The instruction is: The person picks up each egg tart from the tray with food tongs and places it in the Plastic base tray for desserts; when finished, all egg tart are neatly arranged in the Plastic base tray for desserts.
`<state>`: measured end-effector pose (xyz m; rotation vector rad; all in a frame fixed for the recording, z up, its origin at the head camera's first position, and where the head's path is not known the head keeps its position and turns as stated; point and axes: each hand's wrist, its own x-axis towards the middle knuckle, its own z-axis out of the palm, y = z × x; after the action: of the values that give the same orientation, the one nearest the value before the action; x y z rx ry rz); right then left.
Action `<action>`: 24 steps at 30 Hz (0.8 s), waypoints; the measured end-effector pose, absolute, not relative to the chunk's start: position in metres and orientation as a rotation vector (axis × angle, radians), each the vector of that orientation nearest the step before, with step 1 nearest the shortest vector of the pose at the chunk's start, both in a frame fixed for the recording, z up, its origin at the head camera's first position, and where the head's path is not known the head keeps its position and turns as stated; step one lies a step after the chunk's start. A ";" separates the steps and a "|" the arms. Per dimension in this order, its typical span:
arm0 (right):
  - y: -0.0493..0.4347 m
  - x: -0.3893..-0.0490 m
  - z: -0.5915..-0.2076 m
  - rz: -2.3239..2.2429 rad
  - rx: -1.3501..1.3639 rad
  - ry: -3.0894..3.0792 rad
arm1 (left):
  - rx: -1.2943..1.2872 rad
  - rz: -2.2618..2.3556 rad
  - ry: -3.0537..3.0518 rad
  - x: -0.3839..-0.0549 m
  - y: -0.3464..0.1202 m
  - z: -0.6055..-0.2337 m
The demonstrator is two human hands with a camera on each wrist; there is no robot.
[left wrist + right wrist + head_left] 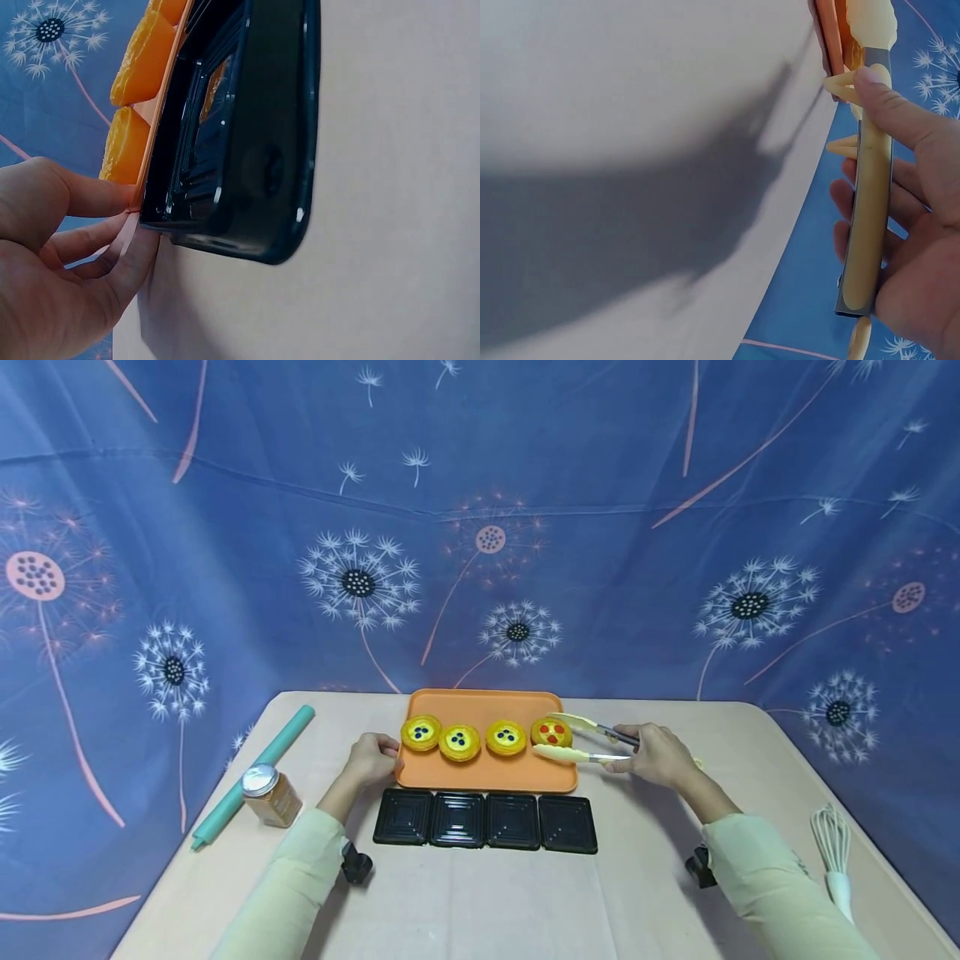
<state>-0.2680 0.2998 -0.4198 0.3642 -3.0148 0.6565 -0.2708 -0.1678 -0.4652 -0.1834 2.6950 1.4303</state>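
Note:
An orange tray [480, 781] holds a row of yellow egg tarts, several with dark blue dots and the rightmost tart [551, 732] with red dots. At the tray's left edge, my left hand [369, 760] pinches the rim between thumb and fingers, clearer in the left wrist view. My right hand [660, 756] grips a pair of tongs [609, 758] with cream tips and metal arms. The tong tips are spread, one on the far side and one on the near side of the red-dotted tart; whether they touch it I cannot tell. In the right wrist view the tongs' handle [870, 202] lies along my fingers.
Black square plastic trays [459, 820] stand in a row just in front of the orange tray. To the left are a jar with a silver lid [272, 795] and a teal rolling pin [255, 775]. A whisk [834, 852] lies at the right edge of the table.

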 end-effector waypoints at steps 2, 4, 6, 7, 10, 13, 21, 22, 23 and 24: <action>0.300 -0.267 -0.421 0.644 0.370 -3.003 | -0.180 1.427 2.695 -0.271 -0.167 -0.465; 0.300 -0.266 -0.421 0.641 0.369 -2.993 | -0.178 1.424 2.695 -0.271 -0.167 -0.465; 0.299 -0.265 -0.420 0.635 0.364 -2.984 | -0.177 1.423 2.696 -0.272 -0.166 -0.465; 0.299 -0.265 -0.420 0.626 0.362 -2.979 | -0.179 1.426 2.695 -0.272 -0.166 -0.465; 0.299 -0.264 -0.416 0.619 0.360 -2.969 | -0.186 1.426 2.693 -0.271 -0.165 -0.464; 0.299 -0.263 -0.410 0.602 0.365 -2.963 | -0.197 1.427 2.690 -0.271 -0.164 -0.464; 0.294 -0.255 -0.387 0.575 0.423 -2.904 | -0.195 1.430 2.693 -0.269 -0.164 -0.463; 0.293 -0.254 -0.385 0.571 0.433 -2.896 | -0.196 1.430 2.694 -0.269 -0.165 -0.463; 0.293 -0.253 -0.383 0.571 0.438 -2.893 | -0.196 1.428 2.696 -0.269 -0.165 -0.464; 0.293 -0.251 -0.381 0.571 0.445 -2.889 | -0.196 1.425 2.698 -0.269 -0.165 -0.464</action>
<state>-0.2513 0.2928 -0.3806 0.4445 -2.8885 0.5708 -0.2694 -0.1653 -0.4640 -0.1961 2.6982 1.4250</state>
